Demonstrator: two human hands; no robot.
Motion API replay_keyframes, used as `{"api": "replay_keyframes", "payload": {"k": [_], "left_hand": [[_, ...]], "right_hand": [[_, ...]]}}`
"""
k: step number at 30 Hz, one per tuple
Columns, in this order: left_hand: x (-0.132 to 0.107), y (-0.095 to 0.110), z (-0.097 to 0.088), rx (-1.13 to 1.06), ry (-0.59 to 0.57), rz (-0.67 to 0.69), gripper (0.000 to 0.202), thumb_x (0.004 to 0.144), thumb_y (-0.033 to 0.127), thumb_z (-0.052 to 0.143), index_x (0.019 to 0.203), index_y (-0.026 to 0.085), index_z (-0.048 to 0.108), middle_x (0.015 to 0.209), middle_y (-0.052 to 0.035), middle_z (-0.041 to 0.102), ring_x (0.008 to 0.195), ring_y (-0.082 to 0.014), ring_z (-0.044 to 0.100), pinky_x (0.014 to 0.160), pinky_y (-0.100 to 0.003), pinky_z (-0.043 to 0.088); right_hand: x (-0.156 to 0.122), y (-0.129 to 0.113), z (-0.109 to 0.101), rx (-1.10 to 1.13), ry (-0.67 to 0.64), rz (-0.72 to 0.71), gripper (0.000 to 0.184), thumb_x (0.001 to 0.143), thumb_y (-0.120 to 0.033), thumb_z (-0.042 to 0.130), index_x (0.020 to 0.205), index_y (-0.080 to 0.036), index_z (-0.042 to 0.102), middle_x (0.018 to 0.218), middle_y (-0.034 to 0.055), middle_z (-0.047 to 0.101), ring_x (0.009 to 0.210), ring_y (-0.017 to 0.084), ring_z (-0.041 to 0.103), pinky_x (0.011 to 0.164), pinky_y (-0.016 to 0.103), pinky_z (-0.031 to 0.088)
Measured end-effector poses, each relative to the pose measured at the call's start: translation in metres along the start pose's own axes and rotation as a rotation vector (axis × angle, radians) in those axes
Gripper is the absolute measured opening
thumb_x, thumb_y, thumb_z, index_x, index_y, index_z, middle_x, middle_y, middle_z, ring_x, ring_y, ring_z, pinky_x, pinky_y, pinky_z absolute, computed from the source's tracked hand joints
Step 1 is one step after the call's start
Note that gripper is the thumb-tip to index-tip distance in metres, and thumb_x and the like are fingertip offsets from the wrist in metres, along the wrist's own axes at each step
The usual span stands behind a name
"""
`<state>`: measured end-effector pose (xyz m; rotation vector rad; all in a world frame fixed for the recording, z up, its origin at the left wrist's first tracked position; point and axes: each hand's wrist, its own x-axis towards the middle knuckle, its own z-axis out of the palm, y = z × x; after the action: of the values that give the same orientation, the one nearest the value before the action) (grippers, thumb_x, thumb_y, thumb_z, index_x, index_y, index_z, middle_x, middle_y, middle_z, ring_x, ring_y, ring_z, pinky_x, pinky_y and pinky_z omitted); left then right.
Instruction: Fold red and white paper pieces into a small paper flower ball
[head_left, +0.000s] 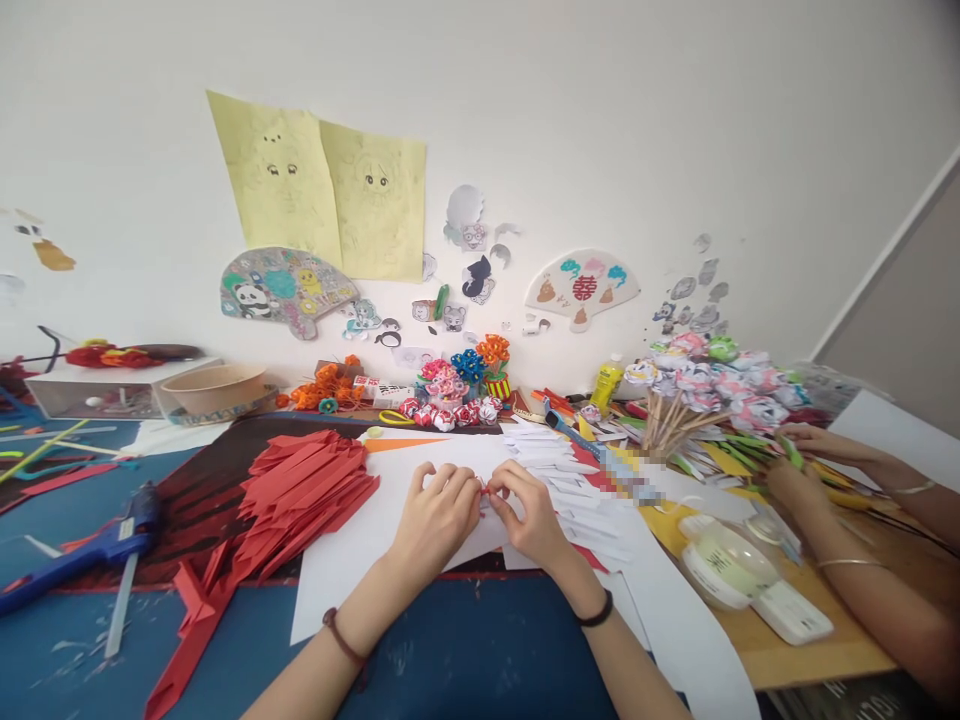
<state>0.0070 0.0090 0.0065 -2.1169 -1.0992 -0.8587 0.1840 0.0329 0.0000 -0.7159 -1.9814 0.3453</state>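
My left hand (441, 512) and my right hand (529, 515) meet above white paper sheets, with fingertips pinched together. Between them shows a sliver of a small red piece (486, 491); most of it is covered by the fingers, so its exact kind is unclear. Left of my left hand lies a heap of folded red paper strips (307, 500), some trailing toward the front. Beside my right hand, folded white paper strips (559, 480) lie in an overlapping row. A white sheet (322, 590) is spread beneath my left wrist.
A blue glue gun (124, 535) lies at left. Paper flowers on sticks (705, 385) stand at back right. Another person's hands (806, 480) work at the right, near a clear round container (724, 565). A bowl (214, 388) and small flower crafts (442, 385) line the wall.
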Motion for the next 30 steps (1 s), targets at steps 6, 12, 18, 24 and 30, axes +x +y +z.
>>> {"api": "replay_keyframes", "payload": {"k": [6,12,18,24,30], "left_hand": [[0.001,0.004,-0.006,-0.226,-0.045,-0.149,0.008,0.097,0.023,0.052,0.094,0.020,0.059,0.101,-0.0030,0.067,0.094,-0.0203,0.055,0.089,-0.042,0.031],[0.001,0.002,-0.003,-0.365,-0.048,-0.303,0.005,0.093,0.027,0.061,0.090,0.023,0.064,0.107,-0.0029,0.066,0.097,-0.0216,0.052,0.085,-0.039,0.033],[0.001,0.001,-0.003,-0.369,-0.032,-0.349,0.007,0.088,0.020,0.066,0.081,0.023,0.066,0.108,-0.0028,0.066,0.099,-0.0233,0.051,0.084,-0.041,0.034],[0.002,-0.004,-0.007,-0.399,-0.056,-0.333,0.013,0.083,0.013,0.069,0.075,0.023,0.065,0.103,-0.0021,0.068,0.097,-0.0233,0.052,0.083,-0.042,0.033],[0.005,-0.011,-0.015,-0.461,-0.143,-0.294,0.012,0.081,0.016,0.072,0.072,0.023,0.068,0.098,-0.0015,0.069,0.094,-0.0221,0.052,0.083,-0.042,0.033]], "right_hand": [[0.001,0.000,-0.002,0.012,-0.004,-0.004,0.012,0.094,-0.022,0.049,0.085,-0.020,0.056,0.085,0.0047,0.056,0.076,0.019,0.051,0.069,0.032,0.042],[0.001,0.001,-0.004,-0.034,-0.012,-0.008,0.013,0.094,-0.021,0.047,0.085,-0.020,0.056,0.086,0.0049,0.056,0.077,0.020,0.051,0.070,0.033,0.042],[0.000,0.001,-0.001,-0.047,-0.052,-0.021,0.012,0.093,-0.020,0.049,0.084,-0.020,0.057,0.087,0.0052,0.057,0.078,0.020,0.052,0.072,0.033,0.043],[-0.001,-0.003,0.003,-0.012,-0.112,-0.019,0.011,0.091,-0.013,0.051,0.086,-0.021,0.058,0.088,0.0047,0.059,0.083,0.021,0.055,0.075,0.033,0.044],[-0.001,-0.003,0.005,0.047,-0.131,0.008,0.016,0.085,-0.006,0.054,0.082,-0.021,0.060,0.086,0.0030,0.058,0.081,0.019,0.056,0.073,0.031,0.045]]}}
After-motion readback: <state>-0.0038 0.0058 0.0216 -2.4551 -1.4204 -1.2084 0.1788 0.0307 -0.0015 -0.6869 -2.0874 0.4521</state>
